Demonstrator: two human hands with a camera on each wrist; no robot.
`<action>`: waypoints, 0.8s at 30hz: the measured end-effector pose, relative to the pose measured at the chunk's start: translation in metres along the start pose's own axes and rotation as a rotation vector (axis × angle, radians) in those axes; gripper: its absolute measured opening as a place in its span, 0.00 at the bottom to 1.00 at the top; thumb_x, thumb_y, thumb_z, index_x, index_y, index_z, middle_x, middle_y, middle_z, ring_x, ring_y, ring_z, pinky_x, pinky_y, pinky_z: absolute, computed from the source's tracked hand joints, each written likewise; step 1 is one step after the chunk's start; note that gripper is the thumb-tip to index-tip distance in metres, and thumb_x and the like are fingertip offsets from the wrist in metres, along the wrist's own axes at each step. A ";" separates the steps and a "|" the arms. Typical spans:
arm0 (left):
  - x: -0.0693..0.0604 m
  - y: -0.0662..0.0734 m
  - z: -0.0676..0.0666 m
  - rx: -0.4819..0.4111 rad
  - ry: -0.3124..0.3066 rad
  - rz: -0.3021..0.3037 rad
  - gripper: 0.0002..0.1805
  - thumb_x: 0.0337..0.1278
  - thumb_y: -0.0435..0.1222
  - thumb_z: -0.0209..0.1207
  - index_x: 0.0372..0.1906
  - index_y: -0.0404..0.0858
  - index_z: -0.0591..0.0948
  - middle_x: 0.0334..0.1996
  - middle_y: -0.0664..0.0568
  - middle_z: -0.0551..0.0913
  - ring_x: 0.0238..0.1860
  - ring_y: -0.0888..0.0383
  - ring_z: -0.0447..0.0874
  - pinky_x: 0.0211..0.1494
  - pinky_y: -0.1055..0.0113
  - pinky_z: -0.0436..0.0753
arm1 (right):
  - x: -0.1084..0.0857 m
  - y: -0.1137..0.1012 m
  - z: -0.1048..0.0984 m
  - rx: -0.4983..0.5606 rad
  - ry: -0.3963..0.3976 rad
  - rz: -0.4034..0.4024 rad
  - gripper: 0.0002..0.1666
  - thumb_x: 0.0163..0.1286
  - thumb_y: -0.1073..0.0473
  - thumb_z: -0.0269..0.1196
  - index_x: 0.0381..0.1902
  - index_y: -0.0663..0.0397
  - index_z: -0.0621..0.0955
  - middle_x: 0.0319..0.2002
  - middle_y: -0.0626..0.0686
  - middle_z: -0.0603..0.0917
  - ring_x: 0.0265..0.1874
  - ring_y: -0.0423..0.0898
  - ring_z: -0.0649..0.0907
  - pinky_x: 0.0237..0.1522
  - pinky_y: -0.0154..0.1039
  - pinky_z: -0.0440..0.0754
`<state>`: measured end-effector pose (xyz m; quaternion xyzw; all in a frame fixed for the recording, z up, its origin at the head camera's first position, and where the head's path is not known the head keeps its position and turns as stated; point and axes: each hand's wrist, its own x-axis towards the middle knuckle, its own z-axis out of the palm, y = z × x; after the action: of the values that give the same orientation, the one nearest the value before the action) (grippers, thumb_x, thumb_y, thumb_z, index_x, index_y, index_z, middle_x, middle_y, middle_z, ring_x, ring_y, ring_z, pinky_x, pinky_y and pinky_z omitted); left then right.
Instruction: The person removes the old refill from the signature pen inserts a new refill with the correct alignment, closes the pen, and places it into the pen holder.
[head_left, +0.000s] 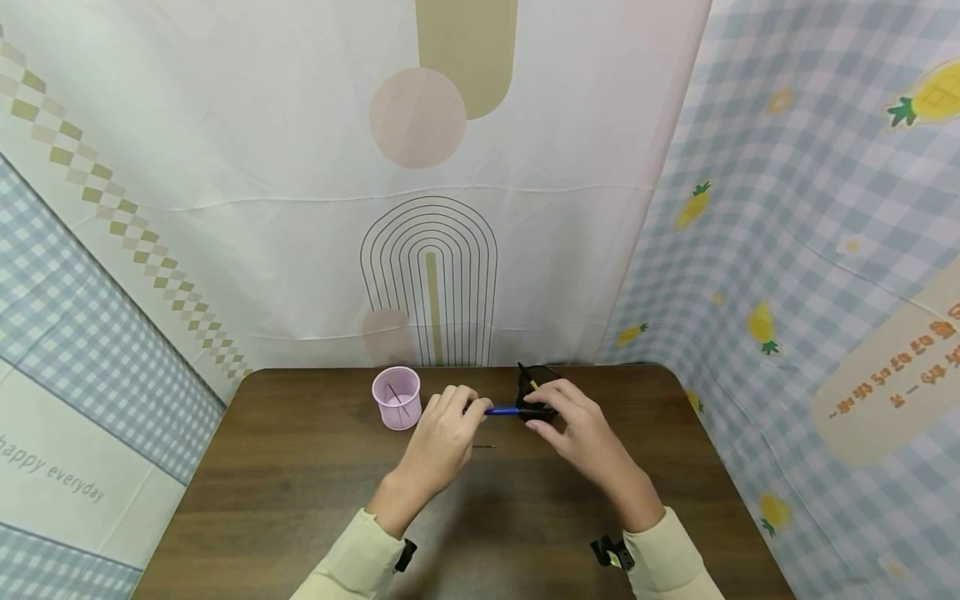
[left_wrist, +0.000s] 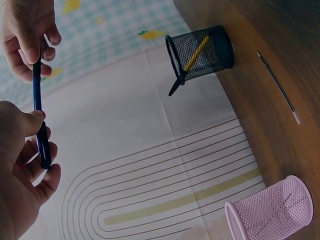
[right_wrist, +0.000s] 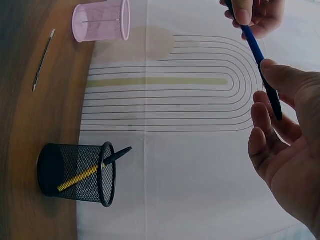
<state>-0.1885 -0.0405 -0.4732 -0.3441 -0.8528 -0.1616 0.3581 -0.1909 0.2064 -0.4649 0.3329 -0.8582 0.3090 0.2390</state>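
A blue pen with black ends (head_left: 502,411) is held level above the table between both hands. My left hand (head_left: 444,435) pinches its left end between thumb and fingers. At the other end, the thumb and fingers of my right hand (head_left: 581,427) grip the black part, as the right wrist view shows. Below the hands a thin pen refill (left_wrist: 280,89) lies on the tabletop. The black mesh pen holder (right_wrist: 72,172) stands behind my right hand, with a yellow-and-black pen (right_wrist: 82,177) leaning in it.
To the left of my left hand stands a pink mesh cup (head_left: 384,412) with a thin dark refill (head_left: 397,397) inside. The brown wooden table (head_left: 300,467) ends at a patterned white cloth (head_left: 300,275) behind. A blue checked cloth (head_left: 750,250) hangs on the right.
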 end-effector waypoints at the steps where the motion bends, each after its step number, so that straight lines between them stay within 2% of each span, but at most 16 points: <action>1: 0.000 0.000 0.000 -0.004 -0.001 -0.002 0.08 0.70 0.36 0.58 0.46 0.38 0.83 0.38 0.50 0.80 0.39 0.52 0.78 0.37 0.62 0.74 | 0.000 0.000 -0.001 -0.004 0.003 -0.002 0.21 0.57 0.65 0.78 0.48 0.54 0.85 0.49 0.51 0.83 0.40 0.44 0.83 0.33 0.33 0.82; 5: -0.001 -0.001 -0.001 -0.010 -0.014 -0.015 0.08 0.72 0.36 0.56 0.46 0.38 0.83 0.38 0.50 0.80 0.40 0.52 0.78 0.37 0.62 0.74 | 0.000 0.001 -0.004 -0.008 0.017 -0.006 0.19 0.56 0.67 0.78 0.45 0.54 0.85 0.46 0.50 0.83 0.43 0.44 0.82 0.36 0.36 0.84; 10: -0.002 -0.001 -0.002 -0.011 -0.028 -0.030 0.08 0.72 0.35 0.56 0.47 0.38 0.83 0.39 0.50 0.80 0.40 0.52 0.79 0.37 0.62 0.74 | 0.000 0.002 -0.006 -0.005 0.016 0.007 0.17 0.57 0.68 0.77 0.42 0.51 0.85 0.43 0.47 0.83 0.42 0.42 0.80 0.35 0.34 0.81; 19: -0.002 -0.002 -0.002 -0.013 -0.019 -0.028 0.07 0.72 0.35 0.56 0.47 0.38 0.83 0.38 0.50 0.80 0.40 0.52 0.78 0.37 0.62 0.74 | 0.002 0.002 -0.008 0.027 0.005 0.015 0.13 0.61 0.66 0.75 0.41 0.49 0.85 0.41 0.44 0.84 0.41 0.40 0.78 0.36 0.32 0.79; 24: -0.002 -0.002 -0.003 -0.015 0.002 -0.017 0.07 0.71 0.35 0.57 0.46 0.38 0.83 0.38 0.50 0.80 0.39 0.52 0.78 0.36 0.61 0.74 | 0.003 0.004 -0.007 0.033 0.013 -0.008 0.12 0.61 0.66 0.74 0.41 0.48 0.85 0.39 0.44 0.84 0.39 0.40 0.77 0.36 0.29 0.75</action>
<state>-0.1874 -0.0441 -0.4722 -0.3395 -0.8541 -0.1714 0.3548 -0.1946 0.2129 -0.4596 0.3381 -0.8502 0.3244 0.2401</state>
